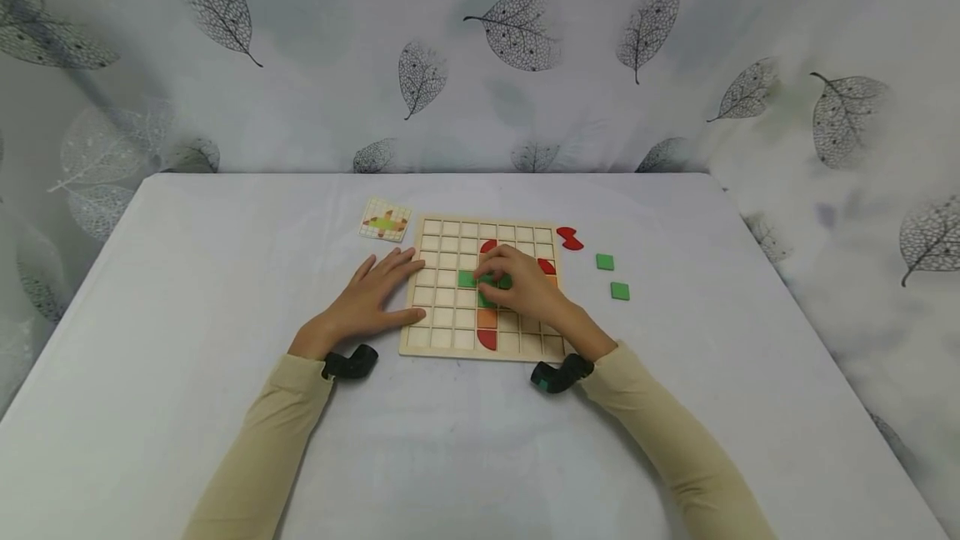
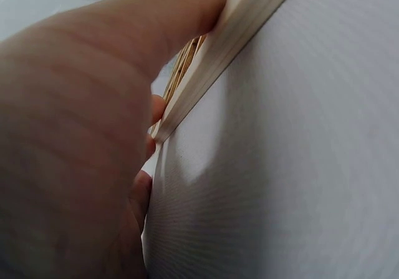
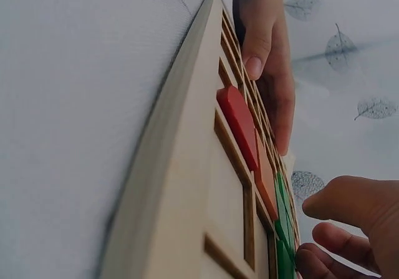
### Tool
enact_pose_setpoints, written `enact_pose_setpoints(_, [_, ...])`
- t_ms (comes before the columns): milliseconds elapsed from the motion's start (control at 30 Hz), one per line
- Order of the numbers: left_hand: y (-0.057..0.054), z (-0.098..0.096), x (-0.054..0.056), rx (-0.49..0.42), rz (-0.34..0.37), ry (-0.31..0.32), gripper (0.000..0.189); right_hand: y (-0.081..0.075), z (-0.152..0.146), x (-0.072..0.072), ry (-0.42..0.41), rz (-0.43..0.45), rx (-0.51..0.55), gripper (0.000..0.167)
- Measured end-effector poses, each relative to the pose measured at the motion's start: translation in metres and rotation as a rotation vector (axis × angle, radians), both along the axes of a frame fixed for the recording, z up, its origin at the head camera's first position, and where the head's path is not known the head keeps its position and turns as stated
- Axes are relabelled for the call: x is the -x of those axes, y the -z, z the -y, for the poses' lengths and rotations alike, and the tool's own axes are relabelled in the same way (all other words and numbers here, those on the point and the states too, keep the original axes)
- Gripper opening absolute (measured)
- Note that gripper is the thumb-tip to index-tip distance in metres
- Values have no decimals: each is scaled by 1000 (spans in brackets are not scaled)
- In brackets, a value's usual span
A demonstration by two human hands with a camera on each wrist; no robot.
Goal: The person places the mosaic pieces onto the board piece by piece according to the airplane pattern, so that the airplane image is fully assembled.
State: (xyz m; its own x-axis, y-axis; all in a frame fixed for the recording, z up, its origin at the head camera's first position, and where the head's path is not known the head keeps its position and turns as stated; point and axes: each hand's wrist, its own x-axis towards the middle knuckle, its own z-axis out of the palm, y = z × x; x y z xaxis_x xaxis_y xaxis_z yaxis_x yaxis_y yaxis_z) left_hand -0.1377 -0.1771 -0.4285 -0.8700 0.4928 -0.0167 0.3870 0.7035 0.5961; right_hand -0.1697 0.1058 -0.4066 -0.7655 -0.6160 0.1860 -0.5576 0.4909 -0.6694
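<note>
A wooden grid board (image 1: 442,338) lies on the table, with green squares (image 1: 467,279), an orange square (image 1: 487,319) and rounded red pieces (image 1: 487,340) set in its cells. Along the board's left edge rests my left hand (image 1: 367,302), fingers spread and fingertips on the frame; its thumb lies over the wooden edge in the left wrist view. My right hand (image 1: 525,282) is over the middle of the board, fingers bent down at the green squares. In the right wrist view its thumb (image 3: 336,201) stands apart from the fingers, and a fingertip is right at a green square (image 3: 285,260).
A small pattern card (image 1: 386,219) lies beyond the board's upper left corner. To the right of the board are loose red pieces (image 1: 570,238) and two loose green squares, one nearer (image 1: 619,291) and one farther (image 1: 604,262). Leaf-patterned cloth (image 1: 450,90) hangs behind the white table (image 1: 225,273).
</note>
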Motion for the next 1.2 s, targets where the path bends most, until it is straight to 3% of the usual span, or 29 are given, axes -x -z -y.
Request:
enact_pose_setpoints(333, [0,0,0,-4,-10,1,77,0,-17,0,41,-22,34,14])
enact_pose_setpoints(800, [1,0,0,-4,-6,-1,77,-1,-51,1,175,79,71,14])
enact_pose_setpoints(1200, [1,0,0,3,5,-4,78,3,-79,5,259,60,137,15])
